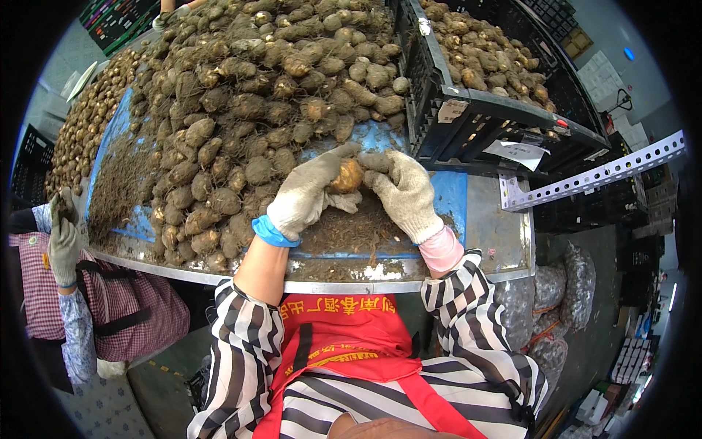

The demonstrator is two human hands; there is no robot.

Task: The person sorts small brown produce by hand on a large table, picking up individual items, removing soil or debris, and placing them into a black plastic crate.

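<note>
My left hand (310,192), in a soiled white knit glove with a blue cuff, grips a small rounded taro corm (347,175) between thumb and fingers. The corm's face is brown and fairly bare of roots. Close against its right side are the bent, dirt-darkened fingertips of my right hand (406,195), gloved too, with a pink cuff. Whether those fingertips pinch anything is hidden. Just beyond both hands rises a large heap of hairy, soil-covered taro corms (258,104). Loose soil and root fibres (351,228) lie below my hands on a blue sheet (452,203).
A black plastic crate (510,126) of taro stands at the right, beside a perforated metal bar (592,170). At left are a smaller-looking taro pile (93,126) and a co-worker's gloved hand (64,247). The table's metal edge (356,287) runs before me. Filled sacks (548,296) sit lower right.
</note>
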